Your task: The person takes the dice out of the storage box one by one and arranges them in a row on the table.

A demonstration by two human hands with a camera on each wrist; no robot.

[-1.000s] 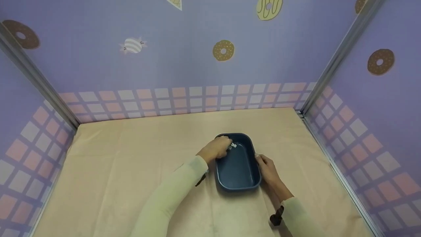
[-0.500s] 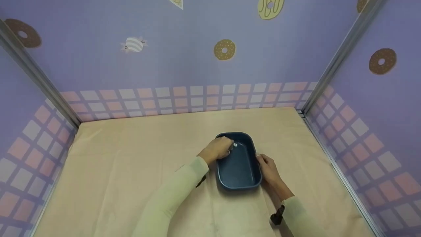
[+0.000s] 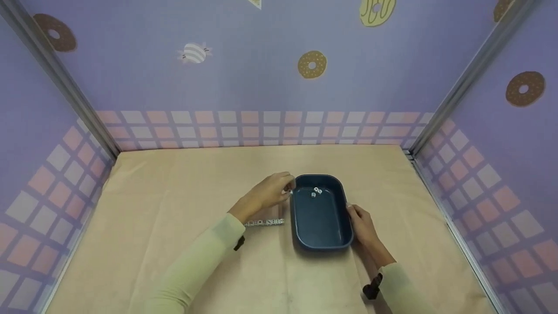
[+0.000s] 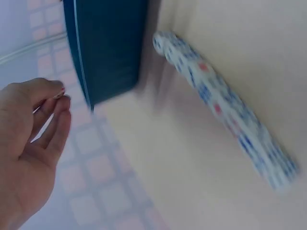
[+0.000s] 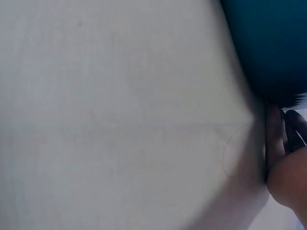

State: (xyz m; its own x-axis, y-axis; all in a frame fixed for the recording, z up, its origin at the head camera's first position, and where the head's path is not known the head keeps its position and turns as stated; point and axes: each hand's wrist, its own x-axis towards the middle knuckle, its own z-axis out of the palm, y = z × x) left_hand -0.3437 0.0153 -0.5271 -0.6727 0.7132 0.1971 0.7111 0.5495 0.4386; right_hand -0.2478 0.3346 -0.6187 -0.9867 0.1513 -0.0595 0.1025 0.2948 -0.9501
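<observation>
My left hand is just off the left rim of a deep blue rectangular dish. In the left wrist view, its thumb and fingertips pinch a small white die, mostly hidden by the fingers. Several white dice lie in the dish near its far end. Left of the dish, a long row of white dice with blue and red pips lies on the cloth, partly behind the left forearm. My right hand holds the dish's right side, thumb at the rim and fingers against the outer wall.
A beige cloth covers the table. Purple patterned walls enclose the back and both sides, with metal posts at the corners. A dark wrist strap shows at the right cuff.
My left hand has come out of the dish and moved left past its rim, uncovering dice inside and the row beside it. The right hand stays on the dish. The head view shifted slightly.
</observation>
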